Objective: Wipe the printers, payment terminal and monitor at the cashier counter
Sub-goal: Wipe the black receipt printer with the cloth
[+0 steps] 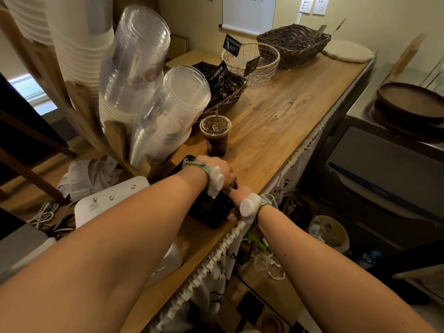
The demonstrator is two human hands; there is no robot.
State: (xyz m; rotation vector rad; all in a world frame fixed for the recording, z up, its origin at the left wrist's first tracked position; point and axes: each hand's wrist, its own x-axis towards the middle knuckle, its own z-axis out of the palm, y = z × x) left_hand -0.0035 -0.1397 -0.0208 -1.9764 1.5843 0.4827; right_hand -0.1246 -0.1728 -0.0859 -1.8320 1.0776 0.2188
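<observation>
A black payment terminal [207,209] lies on the wooden counter [276,131] near its front edge. My left hand [217,168] rests knuckles-up on the terminal's far end, its fingers curled down out of sight. A small dark tip shows just beyond them, and I cannot tell what it is. My right hand [236,195] is at the terminal's right side, with fingertips curled around its near corner. Both wrists wear white sensors on grey-green straps. A white printer [108,200] with small logos sits left of the terminal, partly behind my left forearm.
An iced coffee cup [215,137] with a lid stands just beyond the terminal. Stacks of clear plastic cups [168,111] lean on a wooden rack to the left. Receipts [79,179] and cables lie behind the printer. Wicker and wire baskets [251,61] sit farther along the counter.
</observation>
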